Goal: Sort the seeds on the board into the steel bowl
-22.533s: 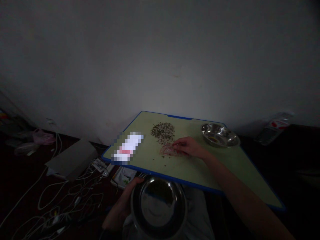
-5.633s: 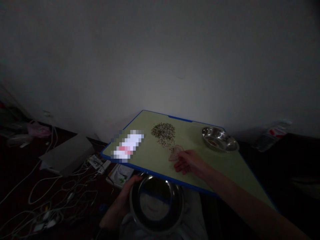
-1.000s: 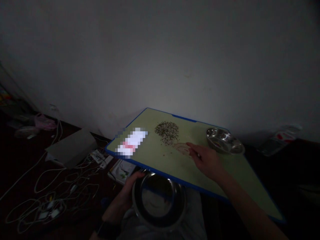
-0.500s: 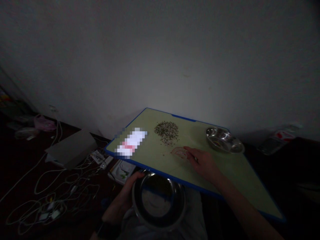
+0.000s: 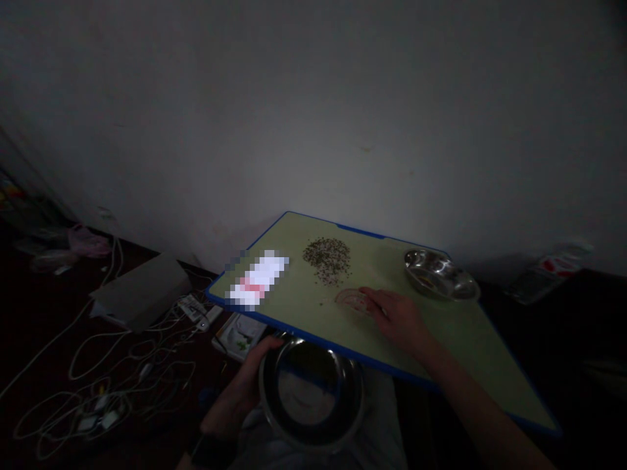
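Observation:
My left hand grips the rim of a metal bowl below the table's front edge, thumb over the rim. On the pale green tabletop, my right hand pinches a clear protractor with red markings, flat or nearly flat on the surface. Just beyond it lies a loose pile of small mixed dark and light grains, with a few strays nearer to me. What kind of grains they are is too small to tell.
A second metal bowl stands at the table's right side. A blurred-out bright screen lies at the left. Tangled cables, a box and a pink bag are on the floor; a bottle is at right.
The protractor has shifted very slightly in my right hand, its markings now less sharp. My left hand and the bowl stay in place.

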Available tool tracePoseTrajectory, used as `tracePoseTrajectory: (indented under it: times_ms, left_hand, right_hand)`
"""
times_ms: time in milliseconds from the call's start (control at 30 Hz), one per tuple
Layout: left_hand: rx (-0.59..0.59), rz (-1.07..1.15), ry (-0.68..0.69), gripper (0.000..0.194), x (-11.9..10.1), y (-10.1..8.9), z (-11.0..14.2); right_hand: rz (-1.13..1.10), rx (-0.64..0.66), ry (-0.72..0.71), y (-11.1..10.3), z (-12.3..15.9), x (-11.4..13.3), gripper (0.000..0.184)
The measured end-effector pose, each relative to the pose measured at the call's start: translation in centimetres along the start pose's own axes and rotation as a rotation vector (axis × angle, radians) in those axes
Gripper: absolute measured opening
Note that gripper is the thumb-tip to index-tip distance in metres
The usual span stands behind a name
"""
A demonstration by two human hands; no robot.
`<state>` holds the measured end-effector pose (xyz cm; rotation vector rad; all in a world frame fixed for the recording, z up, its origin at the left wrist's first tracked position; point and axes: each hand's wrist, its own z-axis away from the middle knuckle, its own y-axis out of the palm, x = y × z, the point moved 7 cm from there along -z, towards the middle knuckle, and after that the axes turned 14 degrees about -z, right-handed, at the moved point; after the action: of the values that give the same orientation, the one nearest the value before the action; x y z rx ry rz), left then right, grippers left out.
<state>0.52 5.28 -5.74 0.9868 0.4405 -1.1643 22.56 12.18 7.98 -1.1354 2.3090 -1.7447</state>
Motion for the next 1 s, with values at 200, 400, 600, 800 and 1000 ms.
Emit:
tracePoseTrajectory:
  times_ms: [200, 400, 600, 800, 1000]
  left_hand:
    - [-0.019, 0.027, -0.012, 0.010, -0.4, 0.4, 0.3]
    - [-0.005, 0.036, -0.025, 0.012, -0.2, 0.5, 0.5]
    - [0.009, 0.057, -0.027, 0.012, -0.1, 0.4, 0.3]
    - [0.006, 0.045, -0.018, 0.014, -0.3, 0.6, 0.6]
    - [0.027, 0.050, -0.026, 0.014, -0.4, 0.9, 0.6]
  right_hand:
    - [0.002, 0.017, 0.012, 0.0, 0.5, 0.5, 0.033]
    - [0.007, 0.011, -0.026, 0.4, 1.0, 1.3, 0.033]
    - [0.000, -0.036, -0.042, 1.0, 1.3, 1.9, 0.033]
    - [0.003, -0.065, -0.064, 1.4, 0.9, 2.5, 0.032]
    - [0.008, -0.040, -0.047, 1.6, 0.4, 2.7, 0.032]
